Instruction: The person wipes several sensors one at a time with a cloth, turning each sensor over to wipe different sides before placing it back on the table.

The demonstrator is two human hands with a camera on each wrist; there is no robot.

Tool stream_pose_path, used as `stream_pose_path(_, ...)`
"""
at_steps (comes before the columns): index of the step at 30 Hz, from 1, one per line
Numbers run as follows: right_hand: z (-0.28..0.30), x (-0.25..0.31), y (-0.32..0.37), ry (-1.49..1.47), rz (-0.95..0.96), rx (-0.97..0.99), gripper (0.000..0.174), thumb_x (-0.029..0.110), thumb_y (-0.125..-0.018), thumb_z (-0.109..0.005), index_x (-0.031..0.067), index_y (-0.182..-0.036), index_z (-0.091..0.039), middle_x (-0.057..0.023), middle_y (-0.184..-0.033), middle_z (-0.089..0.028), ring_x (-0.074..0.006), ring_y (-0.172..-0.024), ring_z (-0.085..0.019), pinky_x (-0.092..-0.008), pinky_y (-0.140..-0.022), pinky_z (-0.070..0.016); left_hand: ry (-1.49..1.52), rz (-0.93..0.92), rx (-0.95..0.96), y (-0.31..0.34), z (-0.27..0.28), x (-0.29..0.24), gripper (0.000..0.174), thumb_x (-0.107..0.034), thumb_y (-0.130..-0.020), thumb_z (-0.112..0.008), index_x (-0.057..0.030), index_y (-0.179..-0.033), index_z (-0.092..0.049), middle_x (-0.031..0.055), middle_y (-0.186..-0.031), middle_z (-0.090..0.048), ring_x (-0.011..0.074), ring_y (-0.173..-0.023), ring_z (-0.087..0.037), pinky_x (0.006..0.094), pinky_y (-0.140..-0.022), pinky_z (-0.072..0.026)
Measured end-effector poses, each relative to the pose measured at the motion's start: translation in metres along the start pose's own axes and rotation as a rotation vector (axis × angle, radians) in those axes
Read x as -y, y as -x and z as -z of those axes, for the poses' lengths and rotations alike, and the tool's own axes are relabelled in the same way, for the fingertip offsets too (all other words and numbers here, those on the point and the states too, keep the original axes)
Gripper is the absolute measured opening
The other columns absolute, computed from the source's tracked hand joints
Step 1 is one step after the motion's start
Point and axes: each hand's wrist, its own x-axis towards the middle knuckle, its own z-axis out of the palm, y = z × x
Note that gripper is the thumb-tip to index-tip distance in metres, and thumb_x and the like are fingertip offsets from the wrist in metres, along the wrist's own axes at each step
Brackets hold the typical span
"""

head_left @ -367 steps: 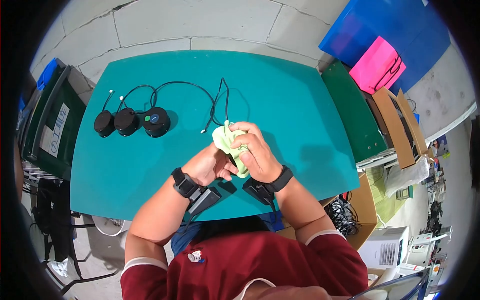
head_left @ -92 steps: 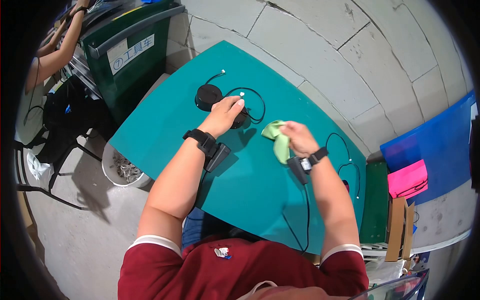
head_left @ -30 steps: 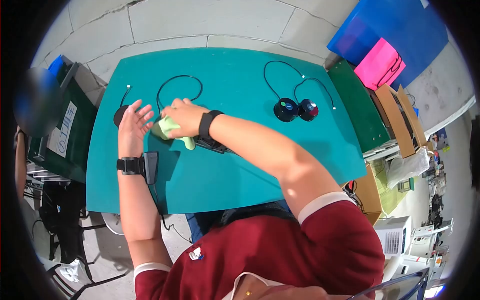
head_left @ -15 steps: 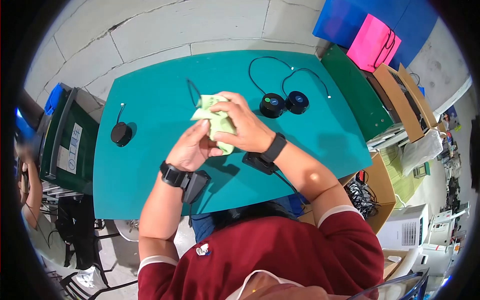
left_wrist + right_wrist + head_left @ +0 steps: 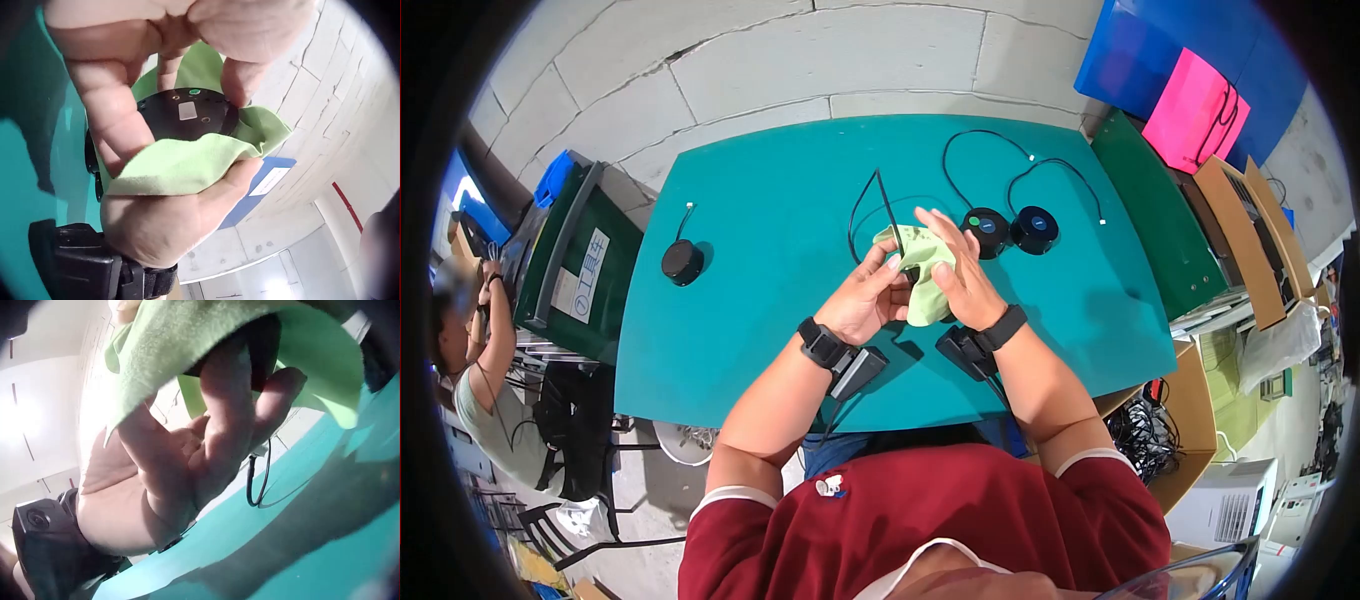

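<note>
My left hand [image 5: 862, 303] grips a round black device, its curled fingers round the edge in the right wrist view. The flat face of the device [image 5: 159, 117] shows a small pale label and a green dot in the left wrist view. A light green cloth [image 5: 928, 300] wraps part of the device, with my right hand [image 5: 970, 282] holding it, thumb against the fabric. The device's black cable [image 5: 886, 203] rises from between the hands. Much of the device is hidden by cloth and fingers.
Two black round devices [image 5: 984, 232] with cables stand right of the hands on the green table [image 5: 750, 350]. Another [image 5: 682, 262] sits at the left. A green cart [image 5: 580, 265] is beyond the left edge, a cardboard box of cables [image 5: 1192, 440] at lower right. Another person is far left.
Since a second ago, both hands have come from the left side to mid-table with the cloth. Earlier, several devices stood together at the left; now two are at the right.
</note>
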Motion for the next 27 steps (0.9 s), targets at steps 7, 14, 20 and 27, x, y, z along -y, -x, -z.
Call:
stream_pose_path(7, -0.013, 0.011, 0.0, -0.109, 0.141, -0.135, 0.058, 0.04, -0.09, -0.035, 0.0006, -0.131, -0.033, -0.0208, -0.136, -0.03, -0.0368, -0.127, -0.026, -0.0415, -0.105, -0.0181, -0.151, -0.173, -0.157, 0.006, -0.02, 0.0, 0.066, -0.015, -0.082, -0.062, -0.0125, -0.135, -0.022, 0.0053, -0.116, -0.05, 0.0164, -0.104, -0.053, 0.0326, -0.083, -0.0477)
stream_pose_path(14, -0.023, 0.007, 0.001, -0.435, 0.0, -0.166, 0.025, 0.014, -0.089, -0.045, 0.0048, -0.113, -0.044, -0.0124, -0.115, -0.044, -0.019, -0.104, -0.045, -0.0318, -0.089, -0.0379, -0.766, -0.391, -0.174, 0.01, -0.018, 0.008, 0.074, 0.003, -0.067, -0.068, -0.0069, -0.13, -0.031, 0.0099, -0.123, -0.046, 0.0194, -0.112, -0.048, 0.0322, -0.089, -0.0442)
stream_pose_path(20, -0.027, 0.011, 0.003, -0.605, -0.143, -0.19, 0.027, 0.022, -0.09, -0.047, 0.0027, -0.109, -0.045, -0.0059, -0.1, -0.051, -0.0105, -0.089, -0.049, -0.0258, -0.078, -0.0418, -0.957, -0.34, -0.202, 0.016, -0.023, 0.001, 0.077, 0.002, -0.066, -0.07, -0.0041, -0.131, -0.028, 0.0121, -0.122, -0.047, 0.02, -0.107, -0.051, 0.0332, -0.089, -0.0448)
stream_pose_path(27, -0.025, 0.016, 0.003, -0.111, 0.178, -0.26, 0.033, 0.025, -0.085, -0.049, 0.0002, -0.108, -0.046, -0.0219, -0.113, -0.044, -0.0341, -0.104, -0.045, -0.0414, -0.089, -0.0371, -0.433, -0.297, -0.053, 0.013, -0.008, 0.004, 0.067, -0.005, -0.078, -0.062, -0.004, -0.132, -0.023, 0.0129, -0.116, -0.049, 0.0183, -0.101, -0.054, 0.0304, -0.085, -0.0469)
